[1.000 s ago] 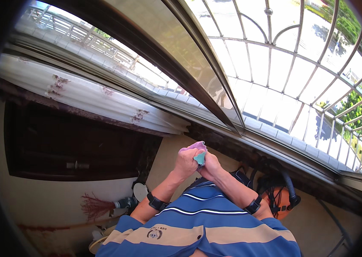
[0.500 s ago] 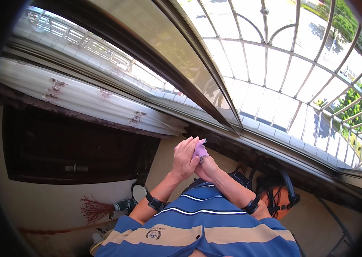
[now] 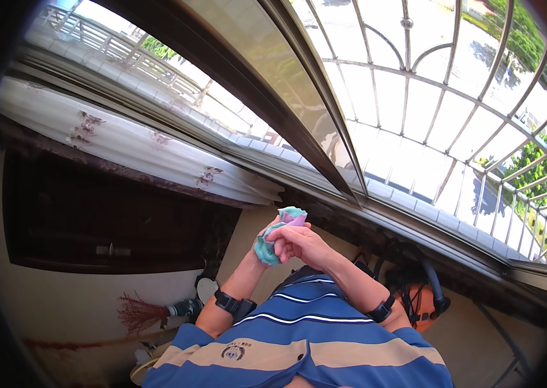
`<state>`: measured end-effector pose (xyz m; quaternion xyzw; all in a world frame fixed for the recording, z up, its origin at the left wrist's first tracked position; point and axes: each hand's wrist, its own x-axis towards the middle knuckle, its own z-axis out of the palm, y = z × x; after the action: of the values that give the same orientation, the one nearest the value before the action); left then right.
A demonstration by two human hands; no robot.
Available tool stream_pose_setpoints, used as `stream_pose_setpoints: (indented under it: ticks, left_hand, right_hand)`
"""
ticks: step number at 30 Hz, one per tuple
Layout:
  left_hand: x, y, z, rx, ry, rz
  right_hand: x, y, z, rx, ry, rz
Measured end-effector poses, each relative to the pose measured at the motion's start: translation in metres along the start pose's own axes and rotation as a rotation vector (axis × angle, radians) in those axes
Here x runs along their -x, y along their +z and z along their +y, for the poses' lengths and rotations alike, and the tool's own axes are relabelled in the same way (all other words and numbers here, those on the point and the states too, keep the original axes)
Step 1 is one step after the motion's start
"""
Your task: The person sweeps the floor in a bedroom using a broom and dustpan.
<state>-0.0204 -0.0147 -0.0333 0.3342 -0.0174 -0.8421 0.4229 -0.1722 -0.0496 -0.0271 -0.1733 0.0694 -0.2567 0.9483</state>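
A crumpled cloth, teal with a pinkish-purple side, is bunched between my two hands in front of my striped shirt. My left hand cups it from behind and is mostly covered by the teal folds. Across its front lies my right hand, the fingers curled onto the cloth and the thumb side up. One teal and purple end sticks out above the right fingers. Both hands are closed and press together, with the cloth between them.
Ahead runs a sliding window with a dark frame, metal bars beyond it. A white curtain hangs at the left above a dark panel. A red-bristled broom lies lower left. An orange object with a dark hose stands right.
The cloth has been turned or opened out, so teal folds show where mostly purple showed. My right hand has moved from beneath the left to across its front.
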Motion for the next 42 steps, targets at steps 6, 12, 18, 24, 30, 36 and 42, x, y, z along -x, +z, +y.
stream_pose_setpoints:
  ticks: [6, 12, 18, 24, 30, 36, 42]
  left_hand:
    - [-0.005, -0.040, -0.003, 0.126, 0.007, -0.382]
    - [0.000, 0.004, -0.008, -0.484, 0.393, 0.455]
    - [0.018, -0.001, 0.012, -0.366, 0.494, 0.526]
    - [0.021, 0.019, 0.017, -0.421, 0.633, 0.447]
    - [0.003, 0.028, -0.026, -0.356, 0.361, 0.316]
    - [0.001, 0.036, -0.039, -0.774, 0.313, 0.191]
    - [0.001, 0.043, -0.033, -0.960, 0.339, 0.164]
  right_hand:
    - [0.000, 0.012, 0.004, 0.536, -0.170, 0.391]
    - [-0.006, -0.031, 0.018, 0.543, -0.314, 0.402]
    - [-0.003, -0.054, 0.015, 0.745, -0.230, 0.509]
    - [-0.008, -0.096, 0.043, 1.043, -0.588, 0.870]
    - [-0.006, -0.031, 0.019, -0.287, -0.187, 0.305]
    - [0.004, -0.037, 0.021, -0.338, -0.287, 0.439]
    - [0.004, -0.047, 0.022, -0.292, -0.323, 0.475]
